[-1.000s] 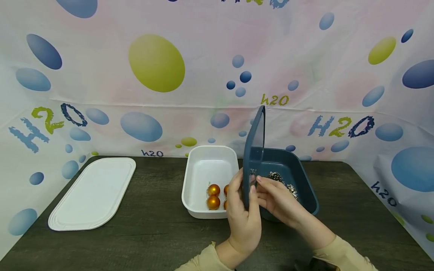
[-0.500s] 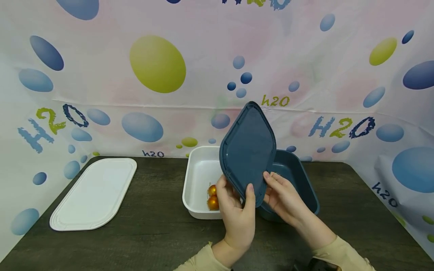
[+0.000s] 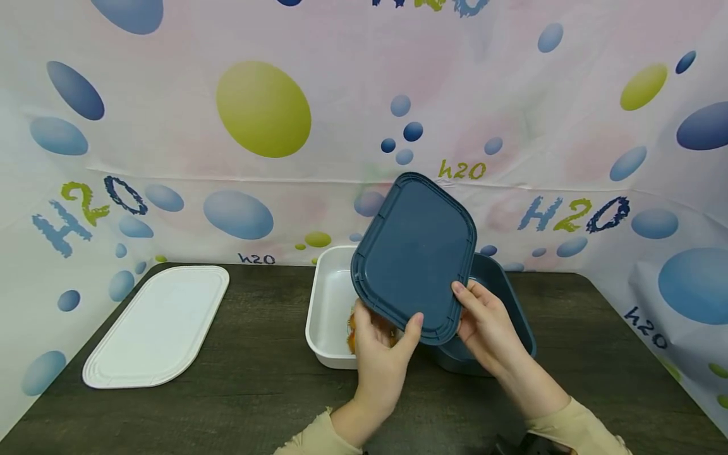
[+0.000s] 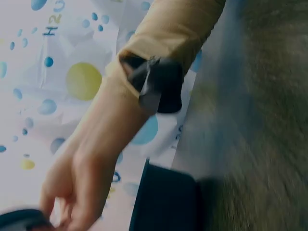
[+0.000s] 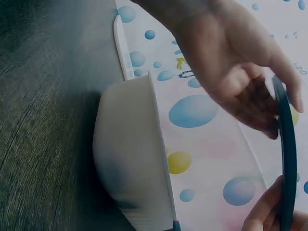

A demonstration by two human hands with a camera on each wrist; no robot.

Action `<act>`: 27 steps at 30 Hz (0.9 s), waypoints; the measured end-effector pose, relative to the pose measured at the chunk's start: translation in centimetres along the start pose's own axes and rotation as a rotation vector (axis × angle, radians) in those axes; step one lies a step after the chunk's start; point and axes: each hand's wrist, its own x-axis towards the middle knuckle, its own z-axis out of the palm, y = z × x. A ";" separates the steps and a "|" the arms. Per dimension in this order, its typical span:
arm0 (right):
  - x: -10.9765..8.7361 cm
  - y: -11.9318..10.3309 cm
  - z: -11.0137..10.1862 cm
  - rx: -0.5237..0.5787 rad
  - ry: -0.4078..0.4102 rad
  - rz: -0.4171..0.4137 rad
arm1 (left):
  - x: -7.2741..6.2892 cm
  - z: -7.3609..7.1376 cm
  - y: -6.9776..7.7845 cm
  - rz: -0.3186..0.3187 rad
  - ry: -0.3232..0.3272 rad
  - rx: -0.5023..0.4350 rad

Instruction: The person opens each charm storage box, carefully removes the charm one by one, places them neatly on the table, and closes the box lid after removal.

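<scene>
A dark blue lid with rounded corners (image 3: 418,253) is held up on a slant over the two containers, flat face toward me. My left hand (image 3: 380,363) pinches its lower left edge, thumb in front and fingers behind. At the lower right edge, my right hand (image 3: 490,325) grips it with the thumb on its face. Seen edge-on in the right wrist view, the lid (image 5: 288,163) lies between left-hand fingers above and right-hand fingers (image 5: 265,207) below. Orange balls (image 3: 351,332) in the white container show partly behind my left hand.
The white container (image 3: 332,284) and dark blue container (image 3: 503,297) stand side by side, both partly covered by the lid. A white lid (image 3: 158,325) lies flat at the left of the dark wooden table (image 3: 256,404). A printed backdrop (image 3: 341,76) rises behind.
The blue lid has turned from edge-on to face me and shifted slightly left. My left hand moved left with it, and the pine cones in the blue container are now hidden.
</scene>
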 end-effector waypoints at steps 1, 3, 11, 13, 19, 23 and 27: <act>0.0 0.0 0.0 -0.004 -0.003 -0.007 | 0.2 -0.4 0.0 -0.021 -0.017 -0.012; -0.1 0.0 -0.1 -0.009 -0.004 -0.020 | 0.6 -1.2 0.0 -0.076 -0.042 -0.038; -0.1 0.2 -0.3 -0.027 -0.006 -0.037 | 2.0 -4.7 1.5 -0.341 -0.143 -0.070; -0.1 0.3 -0.3 -0.048 -0.017 -0.035 | 2.5 -5.8 2.0 -0.386 -0.162 -0.049; -0.2 0.8 0.2 -0.097 -0.050 0.002 | 4.0 -8.0 3.7 -0.509 -0.156 0.052; -0.1 1.3 0.8 -0.133 -0.034 0.031 | 4.7 -9.0 4.6 -0.573 -0.148 0.157; 0.1 1.6 1.3 -0.149 -0.011 0.053 | 5.0 -9.5 5.2 -0.587 -0.150 0.247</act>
